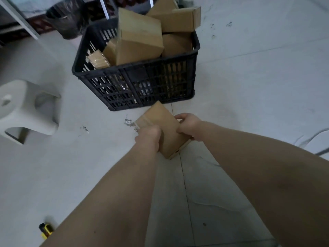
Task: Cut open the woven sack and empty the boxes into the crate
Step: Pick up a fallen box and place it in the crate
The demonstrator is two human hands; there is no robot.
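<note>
1. Hands: my left hand (147,138) and right hand (189,124) hold one flat cardboard box (161,122) between them, above the pale floor (249,86).
2. Left fingers (151,130): curled over the box's edge at 8 o'clock, grasping it.
3. Right fingers (180,117): wrapped round the box's edge at 3 o'clock, with the thumb on the top face, grasping it.
4. Box attitude: tilted, with its far corner pointing to 12 o'clock. That corner lies near the front wall of the crate (142,90). I cannot tell whether they touch.
5. Crate: black, with slatted walls, standing on the floor at 12 o'clock from my hands.
6. Piled boxes (140,43): these lie at mixed angles in the crate. Toward its 1 o'clock corner the heap rises above the rim.
7. Surroundings:
   - A white plastic stool (26,107) stands at 9 o'clock, well apart from the crate.
   - A dark bin (65,16) stands beyond the crate at 11 o'clock.
   - Small scraps (130,123) lie on the floor just beside the held box, at its 9 o'clock.
   - A yellow-and-black tool (46,229) lies on the floor at 7 o'clock, beside my left forearm. Its type is not clear.
</note>
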